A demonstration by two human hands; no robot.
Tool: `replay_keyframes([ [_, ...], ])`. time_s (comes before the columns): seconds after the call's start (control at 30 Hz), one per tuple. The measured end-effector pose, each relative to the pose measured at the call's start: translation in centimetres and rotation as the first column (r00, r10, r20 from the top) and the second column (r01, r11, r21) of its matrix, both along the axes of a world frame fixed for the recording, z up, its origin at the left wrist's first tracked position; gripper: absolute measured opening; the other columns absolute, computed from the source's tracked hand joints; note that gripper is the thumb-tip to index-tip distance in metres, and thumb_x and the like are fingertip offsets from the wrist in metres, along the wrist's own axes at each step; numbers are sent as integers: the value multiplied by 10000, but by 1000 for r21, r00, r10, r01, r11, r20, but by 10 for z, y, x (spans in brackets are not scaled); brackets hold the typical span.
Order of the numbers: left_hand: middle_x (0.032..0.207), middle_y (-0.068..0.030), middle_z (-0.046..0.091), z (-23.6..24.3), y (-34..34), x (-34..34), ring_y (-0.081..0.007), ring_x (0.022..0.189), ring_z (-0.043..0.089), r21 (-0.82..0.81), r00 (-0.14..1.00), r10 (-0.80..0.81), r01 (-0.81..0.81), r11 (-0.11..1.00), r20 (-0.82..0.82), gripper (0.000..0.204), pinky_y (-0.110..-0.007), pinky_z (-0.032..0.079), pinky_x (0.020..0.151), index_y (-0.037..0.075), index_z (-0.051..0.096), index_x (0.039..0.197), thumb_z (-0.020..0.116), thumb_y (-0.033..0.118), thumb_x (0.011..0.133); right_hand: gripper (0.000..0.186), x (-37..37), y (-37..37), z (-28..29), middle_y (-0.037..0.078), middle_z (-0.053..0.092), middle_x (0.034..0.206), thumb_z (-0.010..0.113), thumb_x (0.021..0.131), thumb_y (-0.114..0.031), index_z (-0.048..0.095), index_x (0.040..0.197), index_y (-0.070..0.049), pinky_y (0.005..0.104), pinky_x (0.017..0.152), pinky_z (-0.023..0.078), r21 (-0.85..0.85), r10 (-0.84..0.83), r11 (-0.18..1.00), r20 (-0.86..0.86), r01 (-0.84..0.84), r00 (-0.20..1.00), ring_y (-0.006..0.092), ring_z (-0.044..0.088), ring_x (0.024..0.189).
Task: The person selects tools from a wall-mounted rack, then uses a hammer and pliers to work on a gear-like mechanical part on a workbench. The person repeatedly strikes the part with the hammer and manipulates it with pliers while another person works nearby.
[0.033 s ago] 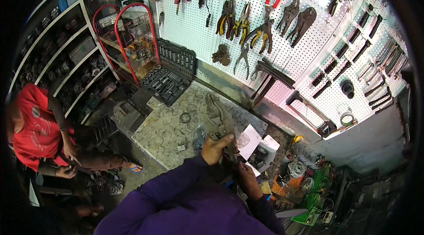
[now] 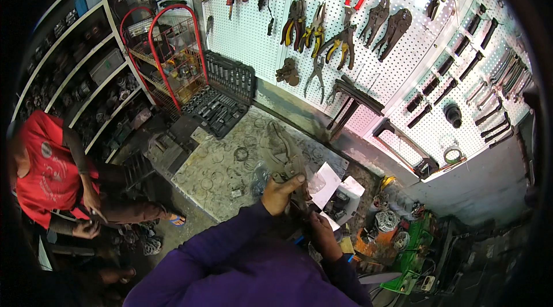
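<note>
At far left, you have packed shelves (image 2: 85, 63), and a person in a red shirt (image 2: 52, 163) is in front of them. Next comes a cart (image 2: 151, 36) with red bars. Beside it, an open black case (image 2: 222, 96) full of small tools sits at the table's back corner. The table (image 2: 210, 154) is pale and dirty, with round marks on it. A clear bag (image 2: 260, 177) lies just beside your left hand.

Your left hand (image 2: 280, 196) has its fingers curled around a dull metal tool (image 2: 280, 142), with your thumb on top. The tool's far end sticks out over the table, away from you. Your right hand (image 2: 322, 235) is near it, lower and to the right. Its fingers are bent, but I cannot tell if they grip anything.

Farther right are an open white box (image 2: 351, 187), a round metal part (image 2: 386, 221) and a green crate (image 2: 412, 266). Above, pliers (image 2: 396, 33) hang on the wall.
</note>
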State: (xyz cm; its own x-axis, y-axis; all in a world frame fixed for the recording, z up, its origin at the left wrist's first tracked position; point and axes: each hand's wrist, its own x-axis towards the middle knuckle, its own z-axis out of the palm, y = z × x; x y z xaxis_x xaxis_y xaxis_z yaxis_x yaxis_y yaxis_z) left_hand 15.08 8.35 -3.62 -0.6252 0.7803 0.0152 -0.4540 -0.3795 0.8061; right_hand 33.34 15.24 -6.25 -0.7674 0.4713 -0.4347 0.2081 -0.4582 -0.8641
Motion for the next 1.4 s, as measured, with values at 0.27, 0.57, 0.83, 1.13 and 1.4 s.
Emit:
replay_keyframes([
  [0.27,938,-109,693,27,23,-12,-245,826,689,-78,968,-233,241,967,93,242,-386,571,754,0,643,1142,701,136,950,380,0,22,9,5,613,973,629,1054,-274,619,1276,34,285,792,478,390,20,921,-79,13,997,93,529,904],
  [0.57,988,-78,728,128,134,-26,-131,892,661,-277,687,-476,387,879,-549,307,-311,533,776,-5,687,1154,738,239,974,319,11,101,65,19,641,872,659,1033,-220,653,1220,38,281,707,486,523,-299,771,-206,363,932,97,567,795],
  [0.83,901,-259,743,189,248,-23,-406,891,749,-609,144,-593,-124,784,-793,851,-470,574,824,-79,691,1059,821,694,728,372,-8,176,111,149,674,880,608,1061,-299,649,1183,50,354,733,507,752,-463,281,-438,596,771,186,604,794],
  [1.13,985,-298,731,210,327,-8,-424,910,746,-268,249,-205,-256,929,-947,952,-484,589,800,-126,506,1251,862,546,680,470,-69,277,103,108,657,832,616,1063,-325,613,1224,116,359,679,490,581,-526,258,-586,772,616,175,581,757],
  [1.4,944,-307,726,233,372,-23,-438,887,739,-195,205,-119,-407,892,-972,873,-472,597,803,-144,510,1228,881,422,677,440,-97,319,134,83,651,817,593,1080,-289,603,1262,111,310,673,478,611,-498,335,-531,717,686,135,578,746],
])
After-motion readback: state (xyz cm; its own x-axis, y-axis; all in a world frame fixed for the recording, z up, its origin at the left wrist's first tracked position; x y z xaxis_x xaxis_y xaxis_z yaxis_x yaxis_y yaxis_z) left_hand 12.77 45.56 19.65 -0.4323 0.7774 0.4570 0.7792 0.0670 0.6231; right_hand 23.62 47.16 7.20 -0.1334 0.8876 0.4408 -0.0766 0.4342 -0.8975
